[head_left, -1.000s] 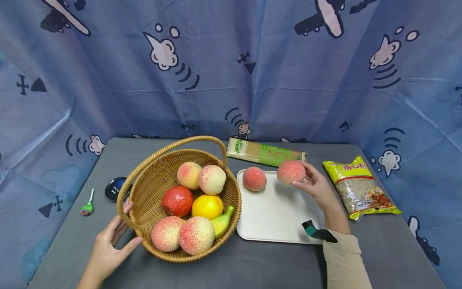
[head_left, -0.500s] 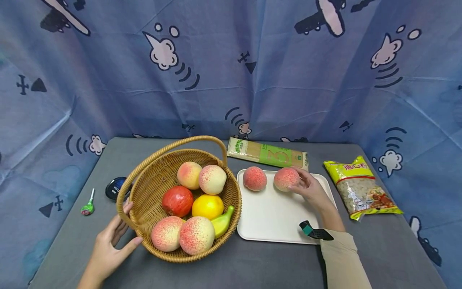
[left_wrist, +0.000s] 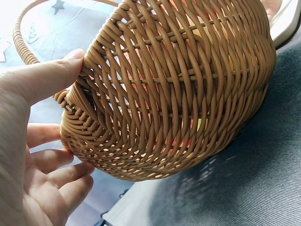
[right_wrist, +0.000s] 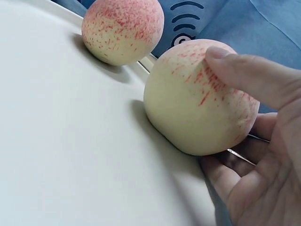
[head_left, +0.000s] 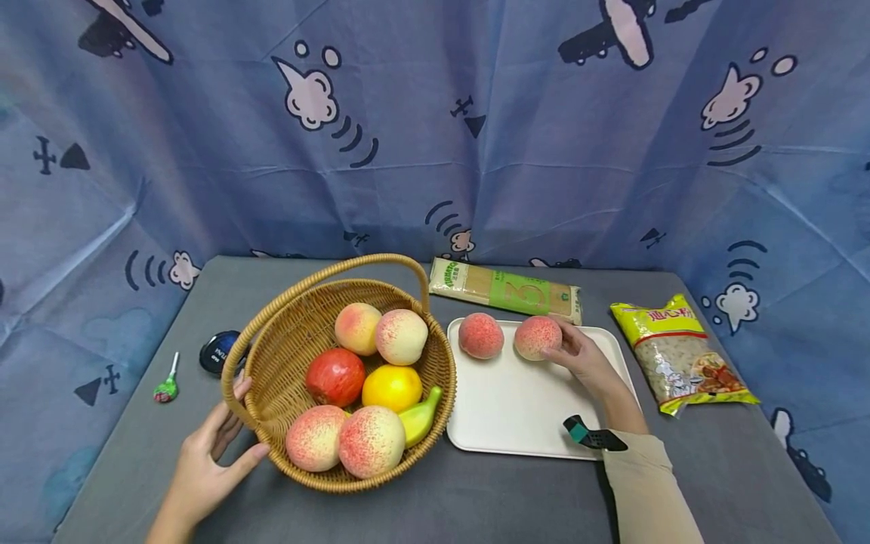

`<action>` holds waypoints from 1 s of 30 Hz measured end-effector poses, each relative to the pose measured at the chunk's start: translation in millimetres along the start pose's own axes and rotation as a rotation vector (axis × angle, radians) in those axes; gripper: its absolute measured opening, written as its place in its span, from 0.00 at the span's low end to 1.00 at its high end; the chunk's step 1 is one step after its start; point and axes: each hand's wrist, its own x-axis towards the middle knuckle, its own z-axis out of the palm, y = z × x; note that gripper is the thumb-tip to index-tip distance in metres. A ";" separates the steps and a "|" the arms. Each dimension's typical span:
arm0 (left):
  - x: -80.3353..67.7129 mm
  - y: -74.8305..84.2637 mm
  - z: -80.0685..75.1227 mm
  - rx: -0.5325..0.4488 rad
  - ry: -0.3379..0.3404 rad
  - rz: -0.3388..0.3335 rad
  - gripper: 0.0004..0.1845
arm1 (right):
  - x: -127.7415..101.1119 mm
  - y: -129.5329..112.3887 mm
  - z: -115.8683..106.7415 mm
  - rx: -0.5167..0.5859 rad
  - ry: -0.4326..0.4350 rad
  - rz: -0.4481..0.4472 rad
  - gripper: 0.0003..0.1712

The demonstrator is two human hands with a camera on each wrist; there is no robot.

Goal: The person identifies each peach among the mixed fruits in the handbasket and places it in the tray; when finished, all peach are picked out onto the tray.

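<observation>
A wicker basket (head_left: 268,363) with an arched handle stands left of centre, its opening tilted toward me. Inside lie several peaches (head_left: 371,443), a red apple-like fruit (head_left: 335,377), a yellow lemon (head_left: 392,388) and a banana (head_left: 421,418). My left hand (head_left: 207,461) holds the basket's left side, thumb (left_wrist: 56,77) at the rim and fingers against the weave. At the back of a white tray (head_left: 523,412), my right hand (head_left: 586,361) grips a peach (right_wrist: 197,103) between thumb and fingers, low over the tray. Another peach (right_wrist: 123,30) sits on the tray to its left.
Behind the tray lies a flat noodle packet (head_left: 506,291). A yellow pasta bag (head_left: 683,355) rests to the right. A round dark tin (head_left: 216,352) and a green lollipop (head_left: 166,389) are at the left. A blue patterned curtain (head_left: 408,151) hangs behind the grey table.
My right hand has lowered its peach and shifted slightly left, bringing it down to the tray near the other peach. The left hand and basket have stayed in place.
</observation>
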 end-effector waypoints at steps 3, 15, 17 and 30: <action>0.0 -0.9 0.1 0.002 0.000 -0.008 0.47 | 0.4 0.2 0.1 -0.013 -0.010 0.004 0.41; 0.0 1.2 0.1 -0.006 -0.004 -0.033 0.46 | 1.1 -0.4 -0.9 -0.041 -0.005 0.014 0.44; 0.3 0.6 0.0 -0.006 -0.004 -0.030 0.46 | 0.6 -2.3 -0.7 -0.052 0.004 0.017 0.45; 0.3 0.0 0.2 0.002 -0.008 -0.025 0.46 | -13.5 -29.0 2.3 -0.086 0.103 -0.211 0.44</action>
